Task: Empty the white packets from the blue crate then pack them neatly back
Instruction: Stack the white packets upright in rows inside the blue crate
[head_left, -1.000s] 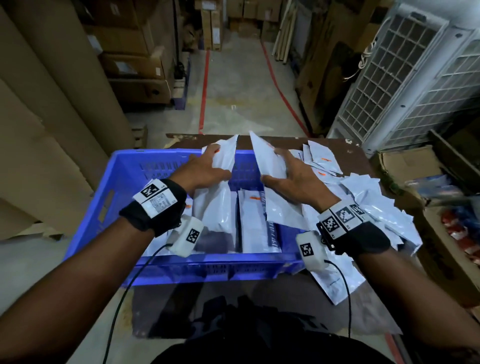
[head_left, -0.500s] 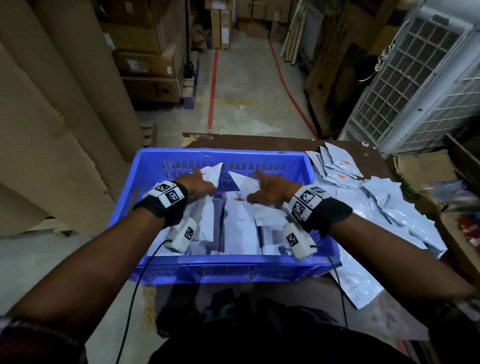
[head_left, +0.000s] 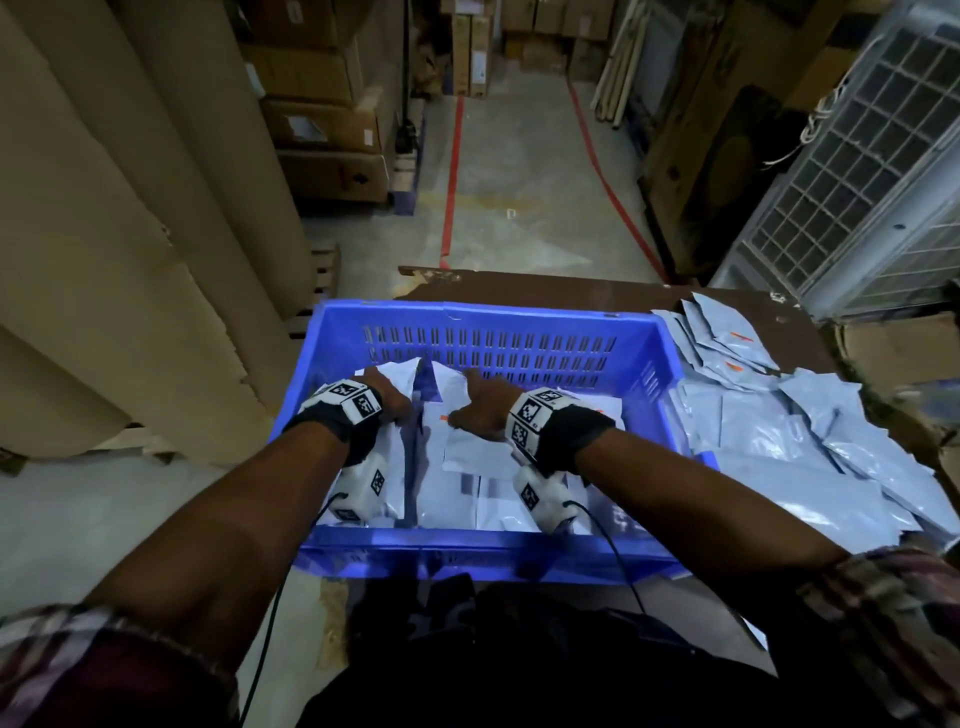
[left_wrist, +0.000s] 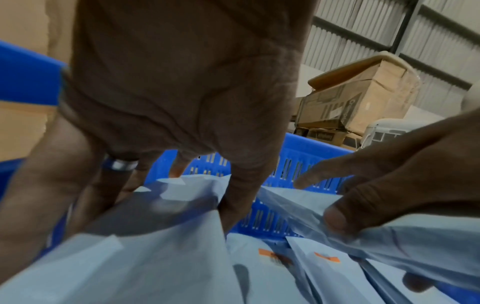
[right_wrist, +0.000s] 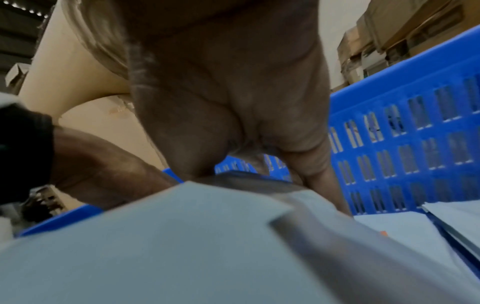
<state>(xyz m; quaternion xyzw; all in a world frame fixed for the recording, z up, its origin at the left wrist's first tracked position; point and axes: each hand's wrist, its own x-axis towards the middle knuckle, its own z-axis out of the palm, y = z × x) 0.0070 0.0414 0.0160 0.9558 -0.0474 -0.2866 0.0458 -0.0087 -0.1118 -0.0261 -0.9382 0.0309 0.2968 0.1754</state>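
Note:
The blue crate (head_left: 478, 312) stands on a brown table (head_left: 545, 288), with white packets lying in rows inside it. Both hands are down in the crate. My left hand (head_left: 384, 395) grips a white packet (head_left: 395, 447) at the crate's left, fingers over its far end and thumb (left_wrist: 233, 197) along its edge. My right hand (head_left: 480, 408) holds another packet (head_left: 467, 452) near the middle. In the left wrist view its thumb (left_wrist: 337, 218) pinches that packet (left_wrist: 415, 246) from above. In the right wrist view the packet (right_wrist: 155, 246) lies under the palm (right_wrist: 233, 92), near the slotted crate wall (right_wrist: 415, 133).
A loose heap of white packets (head_left: 779, 431) covers the table to the right of the crate. Tall cardboard sheets (head_left: 130, 260) lean at the left. Stacked boxes (head_left: 322, 130) stand behind them, and white grilled units (head_left: 857, 182) are at the right. A concrete aisle runs ahead.
Both hands have come down from above the crate's far rim into the crate, carrying a packet each. The packets now lie nearly flat on the rows inside.

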